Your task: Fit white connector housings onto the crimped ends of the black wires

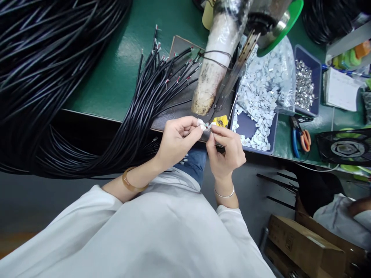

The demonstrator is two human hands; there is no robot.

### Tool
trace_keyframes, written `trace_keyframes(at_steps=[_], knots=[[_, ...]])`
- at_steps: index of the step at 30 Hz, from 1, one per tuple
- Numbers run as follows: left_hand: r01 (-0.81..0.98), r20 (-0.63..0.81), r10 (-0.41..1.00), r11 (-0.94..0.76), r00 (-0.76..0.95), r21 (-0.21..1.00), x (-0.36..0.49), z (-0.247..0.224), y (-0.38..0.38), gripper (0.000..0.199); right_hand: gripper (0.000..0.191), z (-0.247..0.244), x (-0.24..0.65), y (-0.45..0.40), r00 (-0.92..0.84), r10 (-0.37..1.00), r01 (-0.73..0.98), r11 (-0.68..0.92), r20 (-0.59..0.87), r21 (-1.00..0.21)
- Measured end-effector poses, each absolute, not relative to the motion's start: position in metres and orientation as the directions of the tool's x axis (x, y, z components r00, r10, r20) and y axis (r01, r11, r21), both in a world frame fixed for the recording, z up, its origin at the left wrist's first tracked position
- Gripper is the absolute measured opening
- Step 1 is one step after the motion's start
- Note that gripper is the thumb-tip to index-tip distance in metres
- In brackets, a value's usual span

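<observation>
My left hand (181,141) is closed in a pinch, with white coverings on its fingertips, on the thin coloured wires (206,126) of a cable end. Facing it, my right hand (227,150) pinches a small white connector (213,124) right against those wires. Whether the wires sit inside the connector is too small to tell. To the left fans out a bunch of black cables (147,90) with stripped red, green and white ends. Beside my right hand, a blue tray (251,150) holds many small white connectors (262,123), some in a clear bag.
Just beyond my hands hangs a stained, wrapped white tube (210,79) near a metal bar (240,58). A bin of metal parts (304,87), pliers (301,137) and a black fan (344,147) are to the right. Heavy black cable coils (43,69) cover the left. Another person sits lower right.
</observation>
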State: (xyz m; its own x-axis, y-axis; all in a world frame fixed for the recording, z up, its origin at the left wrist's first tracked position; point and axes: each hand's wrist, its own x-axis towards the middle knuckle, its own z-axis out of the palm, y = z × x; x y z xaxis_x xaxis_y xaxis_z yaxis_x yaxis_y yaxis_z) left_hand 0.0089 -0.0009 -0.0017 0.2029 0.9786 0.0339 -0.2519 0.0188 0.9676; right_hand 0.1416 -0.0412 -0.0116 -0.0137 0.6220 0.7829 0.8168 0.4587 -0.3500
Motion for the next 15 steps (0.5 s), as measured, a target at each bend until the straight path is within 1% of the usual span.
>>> trace_keyframes(at_steps=[8,15], knots=[[-0.184,0.052,0.984,-0.02,0.172,0.983,0.0099,-0.0025,-0.0002,0.011,0.019,-0.0148,0.1443,-0.0388,-0.01,0.623,0.801,0.473,0.782,-0.367],[-0.147,0.05,0.99,-0.03,0.128,0.989,0.0102,0.0009,0.0019,0.008,0.017,-0.0082,0.143,-0.0363,-0.009,0.622,0.826,0.446,0.783,-0.344]])
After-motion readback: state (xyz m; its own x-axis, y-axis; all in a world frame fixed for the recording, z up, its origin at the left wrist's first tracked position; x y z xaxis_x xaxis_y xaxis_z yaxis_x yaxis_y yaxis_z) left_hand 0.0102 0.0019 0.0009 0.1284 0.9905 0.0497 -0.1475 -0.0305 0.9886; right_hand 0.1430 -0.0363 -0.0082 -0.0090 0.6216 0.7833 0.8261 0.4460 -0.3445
